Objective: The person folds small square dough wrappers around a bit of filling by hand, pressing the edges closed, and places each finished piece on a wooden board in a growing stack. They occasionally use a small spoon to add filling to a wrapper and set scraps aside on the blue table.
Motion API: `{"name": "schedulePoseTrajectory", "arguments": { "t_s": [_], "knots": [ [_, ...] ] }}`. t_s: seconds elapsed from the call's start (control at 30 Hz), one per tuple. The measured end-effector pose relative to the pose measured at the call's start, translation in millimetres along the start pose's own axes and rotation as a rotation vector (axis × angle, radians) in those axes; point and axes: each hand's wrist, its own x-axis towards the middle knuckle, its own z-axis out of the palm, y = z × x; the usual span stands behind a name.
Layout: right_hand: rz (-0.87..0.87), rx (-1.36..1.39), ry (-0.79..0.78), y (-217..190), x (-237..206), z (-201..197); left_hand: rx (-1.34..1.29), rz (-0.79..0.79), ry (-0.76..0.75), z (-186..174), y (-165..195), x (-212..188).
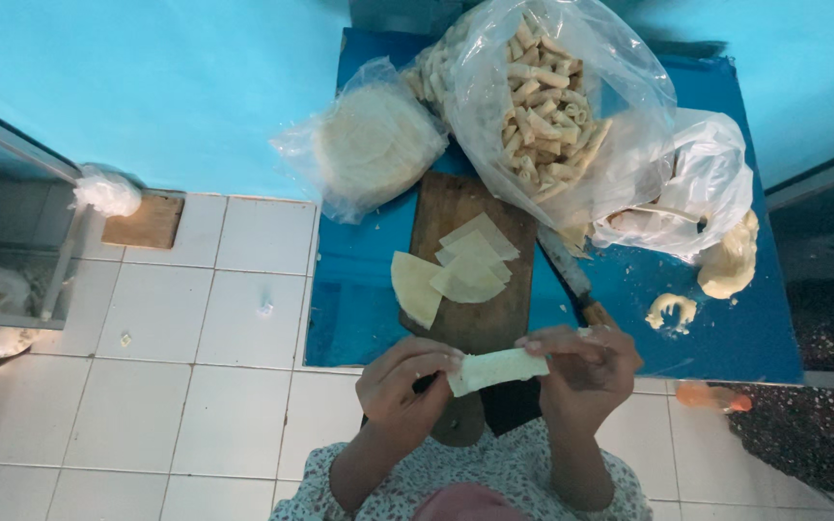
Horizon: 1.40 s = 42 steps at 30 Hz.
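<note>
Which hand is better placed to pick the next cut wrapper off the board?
Left, probably. The left hand sits nearer the pale wedge-shaped wrapper pieces on the brown wooden board; the right hand is offset right, both gripping the pale rolled wrapper.

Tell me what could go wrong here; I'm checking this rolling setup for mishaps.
The thin roll is pinched between the left hand and right hand, so it might tear or unroll. The knife lies just beyond the right hand, and a reach forward could brush it. The cut wrappers sit uncovered on the board and may dry out.
</note>
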Motion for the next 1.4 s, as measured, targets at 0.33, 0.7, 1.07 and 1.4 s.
{"name": "schedulePoseTrajectory", "arguments": {
  "t_s": [0.33, 0.7, 1.07, 1.4],
  "knots": [
    [0.221, 0.343, -0.308, -13, -3, 0, -0.169, -0.096, -0.055, 2, -4, 8],
    [0.039, -0.033, -0.288, -20, -6, 7, -0.262, 0.026, -0.144, 11, -13, 7],
    [-0.036, 0.066, -0.186, -6, -19, 2, -0.729, -0.232, -0.012, 21, -30, -13],
    [0.189, 0.442, 0.024, 12, -17, -5, -0.642, -0.32, 0.383, 18, -51, -22]
  ]
}}
